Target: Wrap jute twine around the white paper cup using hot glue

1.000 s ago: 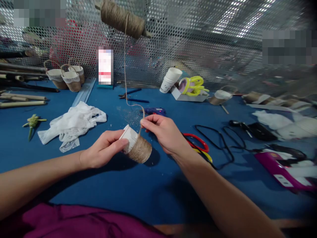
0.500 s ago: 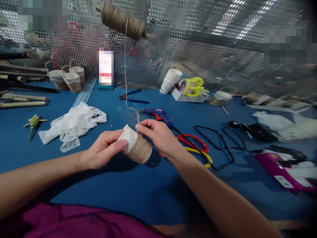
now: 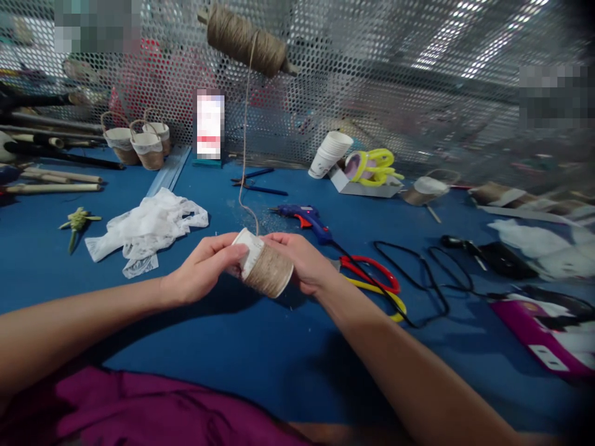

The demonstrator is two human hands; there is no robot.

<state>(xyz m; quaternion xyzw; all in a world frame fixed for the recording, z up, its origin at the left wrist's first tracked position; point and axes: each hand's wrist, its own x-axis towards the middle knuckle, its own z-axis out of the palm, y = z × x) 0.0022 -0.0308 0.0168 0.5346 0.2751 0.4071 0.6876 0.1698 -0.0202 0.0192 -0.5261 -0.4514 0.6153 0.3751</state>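
A white paper cup [image 3: 264, 266], mostly wrapped in brown jute twine, lies on its side between my hands above the blue table [image 3: 232, 347]. My left hand [image 3: 204, 269] grips its white rim end with closed fingers. My right hand [image 3: 302, 260] is closed round the far side of the cup, pressing the twine [image 3: 243, 155] against it. That strand rises from the cup to a jute spool [image 3: 246, 40] hanging on the perforated metal screen.
A blue glue gun [image 3: 307, 218] and red-and-yellow scissors [image 3: 372, 279] lie just right of my hands, with a black cord [image 3: 418, 279] beyond. White lace [image 3: 149, 229] lies left. Finished twine baskets [image 3: 139, 142], stacked cups [image 3: 330, 152] and bamboo sticks [image 3: 51, 179] line the back.
My right hand has come down from pinching the strand above the cup to resting closed against the cup's far side. The glue gun it hid is now uncovered.
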